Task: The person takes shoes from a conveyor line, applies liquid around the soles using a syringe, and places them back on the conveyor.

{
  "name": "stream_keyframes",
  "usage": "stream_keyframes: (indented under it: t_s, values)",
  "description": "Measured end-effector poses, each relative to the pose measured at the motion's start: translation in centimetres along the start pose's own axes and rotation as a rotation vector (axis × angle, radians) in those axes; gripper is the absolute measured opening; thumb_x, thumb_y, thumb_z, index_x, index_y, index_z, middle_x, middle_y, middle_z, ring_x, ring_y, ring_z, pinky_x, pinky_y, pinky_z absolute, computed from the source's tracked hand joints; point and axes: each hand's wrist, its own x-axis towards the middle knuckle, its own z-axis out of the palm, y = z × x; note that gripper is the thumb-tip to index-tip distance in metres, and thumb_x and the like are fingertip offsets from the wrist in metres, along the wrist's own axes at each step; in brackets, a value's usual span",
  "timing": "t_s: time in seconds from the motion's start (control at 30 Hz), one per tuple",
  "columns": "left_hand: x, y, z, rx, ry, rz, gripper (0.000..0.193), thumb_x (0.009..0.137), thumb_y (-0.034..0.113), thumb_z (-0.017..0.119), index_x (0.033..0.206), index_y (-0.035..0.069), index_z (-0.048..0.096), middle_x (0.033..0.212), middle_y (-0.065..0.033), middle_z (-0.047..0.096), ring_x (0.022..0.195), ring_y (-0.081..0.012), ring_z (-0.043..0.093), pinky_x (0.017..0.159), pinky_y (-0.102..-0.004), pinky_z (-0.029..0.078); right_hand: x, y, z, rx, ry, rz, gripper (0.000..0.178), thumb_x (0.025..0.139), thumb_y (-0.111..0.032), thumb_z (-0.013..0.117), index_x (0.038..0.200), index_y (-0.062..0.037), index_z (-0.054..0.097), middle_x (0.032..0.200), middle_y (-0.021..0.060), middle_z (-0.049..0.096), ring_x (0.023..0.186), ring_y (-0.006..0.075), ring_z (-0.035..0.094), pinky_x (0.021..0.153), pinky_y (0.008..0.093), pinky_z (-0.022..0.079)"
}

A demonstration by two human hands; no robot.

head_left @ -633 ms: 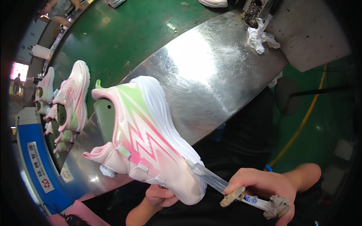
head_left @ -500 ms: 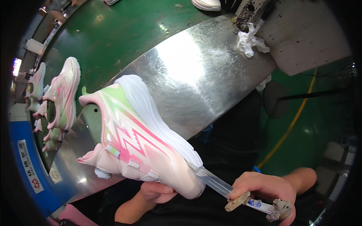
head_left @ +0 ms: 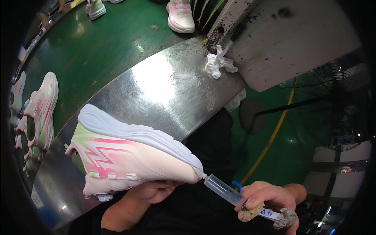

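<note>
Gripping the syringe (head_left: 223,190) in your right hand (head_left: 272,195), you've got its tip at the toe of the pink-and-white shoe (head_left: 147,157). Your left hand (head_left: 157,191) holds that shoe from below, beside the table (head_left: 188,94).

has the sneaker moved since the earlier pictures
Yes. Against the metal worktop, the pink-and-white sneaker has turned, its toe swinging right and up in the picture.

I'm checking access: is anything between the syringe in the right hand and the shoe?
Nothing visible: the syringe in the right hand has its tip at the toe of the shoe, near the sole. The left hand is farther back.
</note>
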Motion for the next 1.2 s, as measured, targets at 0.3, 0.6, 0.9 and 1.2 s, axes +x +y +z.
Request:
stream_keyframes:
  t_s: [0.3,0.6,0.9,1.2]
  values:
    - [2.1,-0.1,-0.5,-0.161,-0.327,0.039,0.079,0.072,-0.011,0.064,0.141,0.013,0.032,0.133,-0.0127,0.049,0.122,-0.0294,0.051,0.1,-0.043,0.046,-0.6,0.7,0.2,-0.143,0.082,-0.136,0.109,0.058,-0.067,0.076,0.128,0.0089,0.039,0.113,0.0188,0.046,0.095,0.0251,0.05,0.083,0.0339,0.04]
    - [3.5,0.1,1.2,-0.198,-0.295,0.142,0.067,0.076,-0.008,0.064,0.135,0.012,0.041,0.121,-0.0132,0.055,0.112,-0.0279,0.057,0.091,-0.0356,0.055,0.7,1.9,0.5,-0.418,0.086,-0.236,0.099,0.062,-0.063,0.076,0.125,0.0044,0.042,0.104,0.0157,0.054,0.082,0.0254,0.051,0.072,0.0357,0.039]
    - [4.0,0.2,0.5,-0.174,-0.362,0.123,0.051,0.085,0.012,0.067,0.131,0.009,0.046,0.121,-0.0206,0.056,0.117,-0.0287,0.055,0.089,-0.03,0.055,2.0,3.8,1.4,-0.734,0.126,-0.372,0.082,0.071,-0.058,0.072,0.118,0.0035,0.046,0.104,0.0164,0.056,0.078,0.0283,0.055,0.064,0.0382,0.042]
    - [3.0,0.7,1.9,-0.246,-0.42,0.078,0.04,0.089,0.009,0.061,0.127,0.008,0.051,0.123,-0.0125,0.057,0.119,-0.0285,0.054,0.086,-0.0313,0.056,1.9,6.9,2.0,-0.821,0.155,-0.401,0.066,0.073,-0.046,0.075,0.117,-0.0059,0.049,0.107,0.0145,0.049,0.068,0.0226,0.053,0.054,0.0331,0.037]
